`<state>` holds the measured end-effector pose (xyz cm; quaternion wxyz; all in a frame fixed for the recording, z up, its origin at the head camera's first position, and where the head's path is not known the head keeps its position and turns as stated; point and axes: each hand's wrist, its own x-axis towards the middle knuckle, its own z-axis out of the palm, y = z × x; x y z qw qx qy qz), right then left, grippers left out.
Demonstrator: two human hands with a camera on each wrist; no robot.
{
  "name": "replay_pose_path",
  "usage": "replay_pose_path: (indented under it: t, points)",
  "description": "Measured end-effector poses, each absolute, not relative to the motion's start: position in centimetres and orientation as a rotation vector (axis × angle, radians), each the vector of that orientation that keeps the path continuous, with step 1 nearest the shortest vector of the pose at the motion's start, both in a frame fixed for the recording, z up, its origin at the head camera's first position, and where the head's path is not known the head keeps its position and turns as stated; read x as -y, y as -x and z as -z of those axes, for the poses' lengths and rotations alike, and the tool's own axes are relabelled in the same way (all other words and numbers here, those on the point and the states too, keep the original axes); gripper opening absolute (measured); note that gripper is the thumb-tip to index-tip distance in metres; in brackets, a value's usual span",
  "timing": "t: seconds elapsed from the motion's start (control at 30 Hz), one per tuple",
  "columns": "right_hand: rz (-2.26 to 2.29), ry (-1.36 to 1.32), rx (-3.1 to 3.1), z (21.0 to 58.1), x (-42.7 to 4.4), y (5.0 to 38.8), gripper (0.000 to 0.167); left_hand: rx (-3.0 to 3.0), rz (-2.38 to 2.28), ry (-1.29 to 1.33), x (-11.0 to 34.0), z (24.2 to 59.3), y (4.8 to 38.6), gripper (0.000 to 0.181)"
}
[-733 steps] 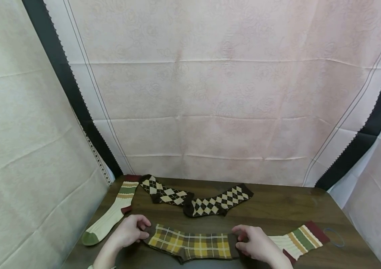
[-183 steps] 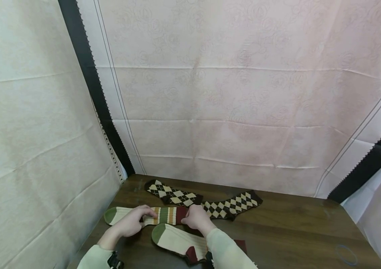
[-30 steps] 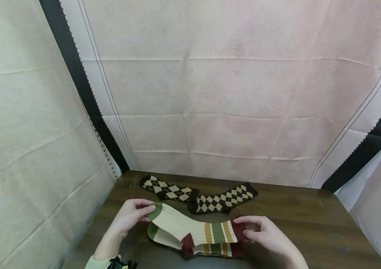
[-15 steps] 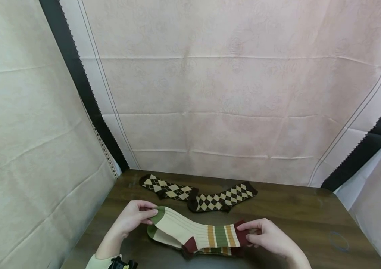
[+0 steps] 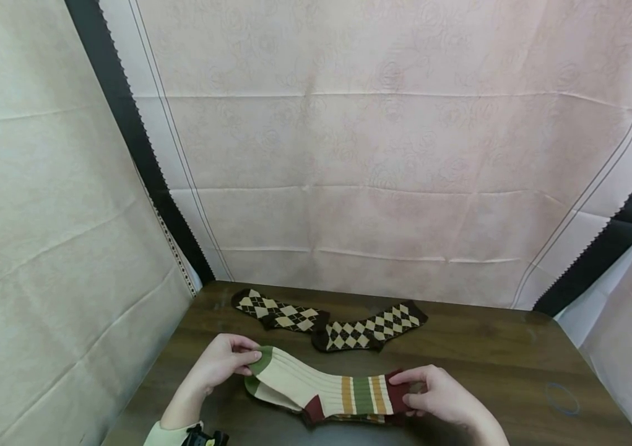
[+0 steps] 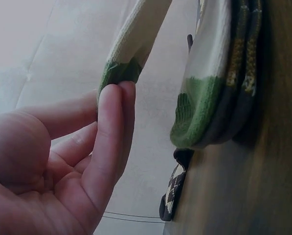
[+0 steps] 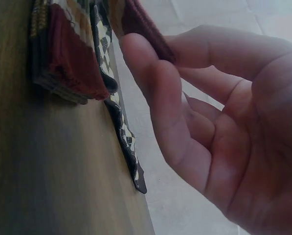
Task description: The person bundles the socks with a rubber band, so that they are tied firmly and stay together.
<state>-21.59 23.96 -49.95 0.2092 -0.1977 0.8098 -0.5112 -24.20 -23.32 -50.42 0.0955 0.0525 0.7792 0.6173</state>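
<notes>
A cream ribbed sock [image 5: 316,384] with a green toe, maroon heel and striped maroon cuff is stretched level above a stack. My left hand [image 5: 221,363] pinches its green toe; my right hand [image 5: 444,396] pinches its maroon cuff. Both wrist views show it raised clear of the stack. Underneath lies a matching cream sock [image 6: 199,107], mostly covered in the head view. Below that, dark sock layers [image 6: 241,88] with yellowish bits rest on the table. Their pattern is mostly hidden.
Two black-and-cream argyle socks [image 5: 288,314] [image 5: 371,328] lie end to end at the back of the wooden table [image 5: 483,347]. A thin blue ring [image 5: 562,399] lies on the right. Pale cloth walls [image 5: 371,155] surround the table.
Over the last second, the held sock has sunk slightly toward the stack. Since the oldest frame, the yellow plaid sock has been covered and the cream socks brought in from both sides.
</notes>
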Motion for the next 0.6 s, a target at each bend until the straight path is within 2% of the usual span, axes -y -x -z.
replay_pose_path:
  t: [0.6]
  points:
    - [1.341,0.557,-2.310,51.2,-23.3,21.9,0.042,-2.389,-1.672,-0.143,23.5,51.0,24.0,0.018]
